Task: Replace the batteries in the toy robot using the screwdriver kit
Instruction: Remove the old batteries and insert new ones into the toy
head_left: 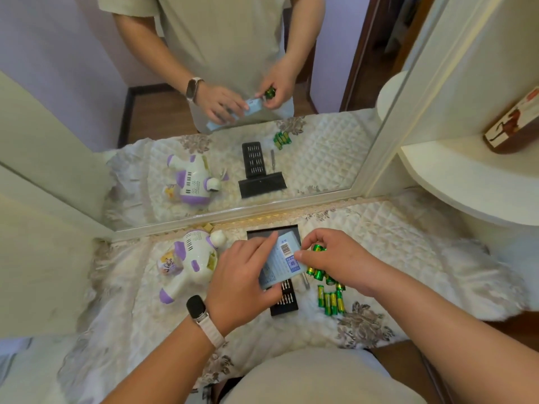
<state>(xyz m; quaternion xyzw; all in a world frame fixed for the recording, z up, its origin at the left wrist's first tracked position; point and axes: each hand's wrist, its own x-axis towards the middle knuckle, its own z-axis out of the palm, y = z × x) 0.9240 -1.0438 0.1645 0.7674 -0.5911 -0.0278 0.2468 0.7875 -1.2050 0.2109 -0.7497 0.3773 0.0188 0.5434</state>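
Overhead, head view. Mirror (335,83) stands against the wall at the back edge of the bench (408,243), which is covered by a quilted cream cloth with a floral border. A rounded white shelf (466,182) sits to the right and carries a brown-and-white carton (513,123).

Toy robot (194,260), white with purple trim, lies on its side at the left of the cloth, near the mirror frame and apart from both hands.

Left hand (242,284), with a dark watch (196,306) on the wrist, grips a blue box (281,262). The thumb is under its near edge and the index finger is extended along its far edge. The box is held tilted above the bench centre.

Right hand (335,258): fingers are curled round a cluster of green batteries (319,247), and the thumb tip is on the right edge of the box.

Black bit tray (285,298) of the screwdriver kit lies flat under the box, with rows of bits showing. Its black lid (259,232) lies behind it, just beside the mirror frame, partly hidden by the box.

Loose batteries (331,300), green and gold, lie side by side on the cloth just right of the tray. A grey screwdriver handle (304,279) lies between the tray and these batteries, mostly hidden.
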